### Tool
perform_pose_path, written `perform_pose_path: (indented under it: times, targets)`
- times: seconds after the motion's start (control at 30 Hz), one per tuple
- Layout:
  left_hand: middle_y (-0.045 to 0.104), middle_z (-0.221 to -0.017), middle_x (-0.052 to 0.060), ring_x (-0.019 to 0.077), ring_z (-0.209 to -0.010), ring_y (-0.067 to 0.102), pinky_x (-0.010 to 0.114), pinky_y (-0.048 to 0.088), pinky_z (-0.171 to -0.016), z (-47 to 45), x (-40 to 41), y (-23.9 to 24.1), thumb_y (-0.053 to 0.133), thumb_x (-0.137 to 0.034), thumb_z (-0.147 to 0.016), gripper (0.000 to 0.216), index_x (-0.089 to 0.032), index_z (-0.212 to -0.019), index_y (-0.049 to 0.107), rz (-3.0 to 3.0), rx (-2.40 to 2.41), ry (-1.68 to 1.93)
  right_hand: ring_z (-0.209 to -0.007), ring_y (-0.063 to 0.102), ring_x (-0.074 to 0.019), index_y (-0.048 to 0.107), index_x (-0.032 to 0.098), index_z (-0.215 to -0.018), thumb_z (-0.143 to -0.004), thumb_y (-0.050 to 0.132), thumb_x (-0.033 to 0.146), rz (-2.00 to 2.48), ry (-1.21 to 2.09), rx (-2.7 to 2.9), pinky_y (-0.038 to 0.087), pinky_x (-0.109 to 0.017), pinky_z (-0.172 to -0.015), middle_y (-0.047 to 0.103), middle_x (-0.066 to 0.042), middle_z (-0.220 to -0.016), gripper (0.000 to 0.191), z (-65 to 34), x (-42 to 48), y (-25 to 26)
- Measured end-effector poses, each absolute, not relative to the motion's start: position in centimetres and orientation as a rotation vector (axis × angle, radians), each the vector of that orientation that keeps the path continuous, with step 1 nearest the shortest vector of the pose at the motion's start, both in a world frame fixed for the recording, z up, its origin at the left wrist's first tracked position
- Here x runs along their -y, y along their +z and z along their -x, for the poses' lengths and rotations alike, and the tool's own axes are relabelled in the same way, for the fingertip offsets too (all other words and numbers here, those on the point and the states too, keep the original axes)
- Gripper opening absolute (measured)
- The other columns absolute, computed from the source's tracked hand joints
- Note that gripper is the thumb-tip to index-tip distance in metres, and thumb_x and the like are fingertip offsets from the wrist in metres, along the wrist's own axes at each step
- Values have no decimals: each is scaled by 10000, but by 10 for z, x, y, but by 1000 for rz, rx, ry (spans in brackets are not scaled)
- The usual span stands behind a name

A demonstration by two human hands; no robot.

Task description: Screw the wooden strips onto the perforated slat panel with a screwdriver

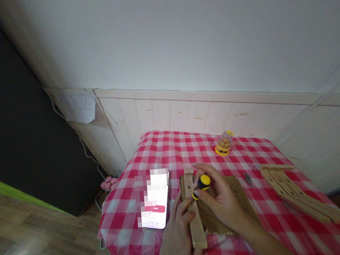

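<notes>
Right grip is pinching the screwdriver, left grip is touching the wooden bar, closure unclear; bar's looking light, stiff, likely favouring a long-edge hold.

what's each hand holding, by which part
Right hand: yellow-and-black screwdriver, by its handle. Left hand: touching long, pale wooden slat near its middle; grip unclear.

Before you, a stubby screwdriver with a rounded yellow-and-black handle tilts over a narrow, pale wooden bar, its tip partly hidden by fingers. The bar, marked by dark holes, lies lengthwise, one end toward you.
</notes>
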State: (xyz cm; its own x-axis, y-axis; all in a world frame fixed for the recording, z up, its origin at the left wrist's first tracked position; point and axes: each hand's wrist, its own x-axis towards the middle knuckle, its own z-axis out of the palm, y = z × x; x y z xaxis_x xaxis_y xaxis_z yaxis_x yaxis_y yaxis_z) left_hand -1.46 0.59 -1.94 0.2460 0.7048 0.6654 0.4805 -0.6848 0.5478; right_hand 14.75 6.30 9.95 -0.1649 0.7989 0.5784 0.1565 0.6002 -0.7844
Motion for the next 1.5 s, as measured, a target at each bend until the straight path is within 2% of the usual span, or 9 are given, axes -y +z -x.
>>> perform_pose_path:
  times: [0.1,0.2,0.33,0.47,0.73,0.9,1.2,1.37,1.5]
  targets:
    - [556,-1564,182,342,-1549,461,528,587,-1104,13,-5,-18,602,-134,-936,471,-214,-1386,487,-2293,-1112,1419,-881,672,-199,727,311,-1089,-1025,693,410,769,695,1726,545,-319,-819,703,-19,-957,122,-146,-63,106]
    - [559,-1562,177,346,-1557,447,544,579,-1112,11,-4,-16,600,-150,-939,447,-222,-1365,486,-2251,-1144,1426,-908,682,-208,666,275,-969,-1035,667,461,715,812,1686,546,-328,-823,705,-31,-965,197,-144,-62,111]
    - [577,-1549,173,367,-1552,453,570,585,-1097,9,-2,-13,604,-165,-941,434,-232,-1353,485,-2237,-1150,1431,-938,711,-217,600,268,-1004,-1045,623,527,684,1091,1631,573,-363,-859,711,-50,-1007,263,-143,-58,110]
    - [569,-1561,176,377,-1547,462,574,592,-1090,12,-2,-12,612,-164,-948,439,-229,-1367,497,-2260,-1169,1390,-747,645,-178,584,281,-1083,-1041,601,577,686,1266,1586,554,-308,-700,626,-1,-862,300,-143,-55,106]
    - [616,-1499,178,354,-1495,532,522,623,-1053,14,-4,-8,616,-187,-962,450,-216,-1394,492,-2291,-1136,1399,-805,658,-252,721,255,-1160,-1067,318,713,705,1350,1570,606,-420,-786,643,-60,-839,618,-144,-53,100]
    - [575,-1545,178,357,-1546,464,568,583,-1104,9,1,-5,578,-177,-979,417,-226,-1382,481,-2238,-1188,1403,-983,706,-259,709,282,-1177,-1041,490,684,789,1147,1674,580,-427,-955,710,-71,-975,477,-148,-55,103]
    - [565,-1563,198,358,-1577,419,560,573,-1123,16,-5,-1,602,-148,-942,496,-204,-1416,464,-2322,-1070,1404,-956,730,-234,576,279,-1098,-978,672,629,622,1258,1566,603,-394,-883,717,-71,-1051,382,-143,-59,110]
    - [597,-1526,202,379,-1506,517,571,604,-1067,13,-3,-2,604,-189,-963,441,-223,-1384,478,-2281,-1155,1402,-841,711,-209,477,307,-1072,-993,649,632,610,1393,1531,606,-374,-796,687,-12,-911,377,-141,-56,112]
    - [609,-1504,194,378,-1485,543,547,618,-1051,14,-2,-5,646,-204,-963,455,-223,-1390,489,-2324,-1164,1360,-810,659,-203,548,306,-1161,-1020,566,667,687,1305,1597,592,-366,-800,639,-13,-896,388,-143,-54,108]
